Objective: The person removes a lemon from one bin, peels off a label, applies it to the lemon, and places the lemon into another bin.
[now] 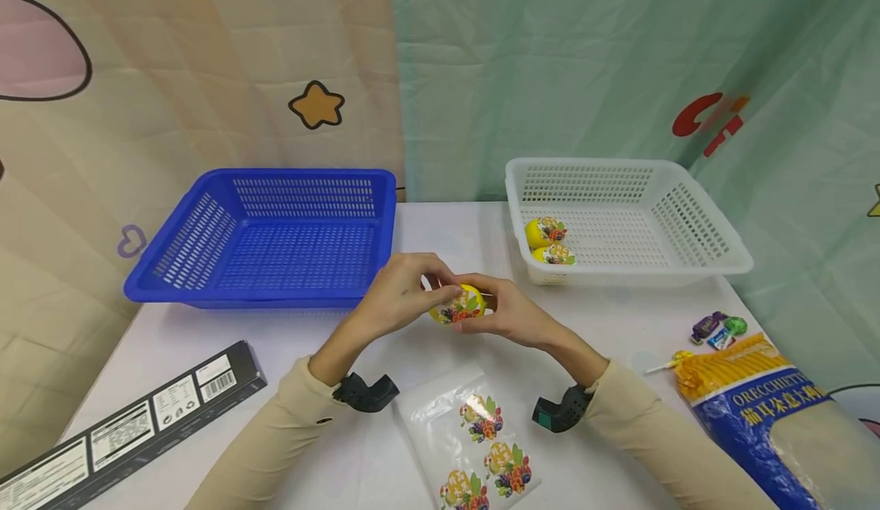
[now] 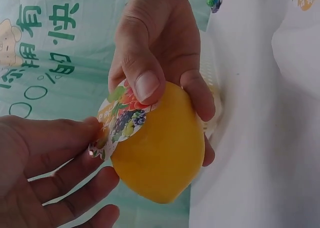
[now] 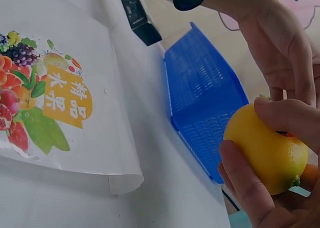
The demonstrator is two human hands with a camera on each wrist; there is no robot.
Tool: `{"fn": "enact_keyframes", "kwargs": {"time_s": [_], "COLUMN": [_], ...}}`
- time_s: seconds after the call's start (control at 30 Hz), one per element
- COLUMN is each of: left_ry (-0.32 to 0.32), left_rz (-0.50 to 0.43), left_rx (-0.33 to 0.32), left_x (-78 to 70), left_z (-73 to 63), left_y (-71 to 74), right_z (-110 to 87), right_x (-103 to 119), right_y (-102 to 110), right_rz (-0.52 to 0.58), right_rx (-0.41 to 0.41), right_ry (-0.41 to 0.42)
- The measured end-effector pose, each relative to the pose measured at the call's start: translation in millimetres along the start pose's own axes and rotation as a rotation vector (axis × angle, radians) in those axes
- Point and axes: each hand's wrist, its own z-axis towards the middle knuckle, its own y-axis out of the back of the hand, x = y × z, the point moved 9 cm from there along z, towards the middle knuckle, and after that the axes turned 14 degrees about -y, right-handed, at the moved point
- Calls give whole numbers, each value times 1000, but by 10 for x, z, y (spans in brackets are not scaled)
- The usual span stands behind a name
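In the head view, both hands meet above the table's middle around a yellow lemon (image 1: 474, 297). My right hand (image 1: 512, 313) holds the lemon (image 2: 160, 158), its thumb pressing a printed fruit sticker (image 2: 131, 119) against the skin. The sticker's free end is pinched between thumb and fingers of my left hand (image 2: 55, 158), seen in the left wrist view. That end stands off the lemon. In the right wrist view, a small green stem end shows on the lemon (image 3: 265, 148), while the sticker is mostly hidden. Nearer my body lies a sheet of similar stickers (image 1: 447, 418).
A blue basket (image 1: 302, 296) stands back left. The white basket (image 1: 639, 272) at back right holds two stickered lemons (image 1: 539, 233). A long black box (image 1: 172, 403) lies front left. Wrapped candies (image 1: 708, 327), a lollipop (image 1: 681, 357) and an orecchiette bag (image 1: 777, 411) lie on the right.
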Motion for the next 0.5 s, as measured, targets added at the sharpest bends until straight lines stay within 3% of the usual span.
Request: {"fn": "enact_keyframes", "kwargs": {"time_s": [0.33,0.5], "left_ry": [29,30], "left_rz": [112,97], "left_rx": [64,72], "left_x": [6,2], "left_z": [-15,-10], "left_y": [-58,-78], "right_z": [-9,-49], "right_x": [14,45], "right_y": [-49,-39], "right_rz": [-31,-26], "right_rx": [-3,-3], "right_ry": [4,26]}}
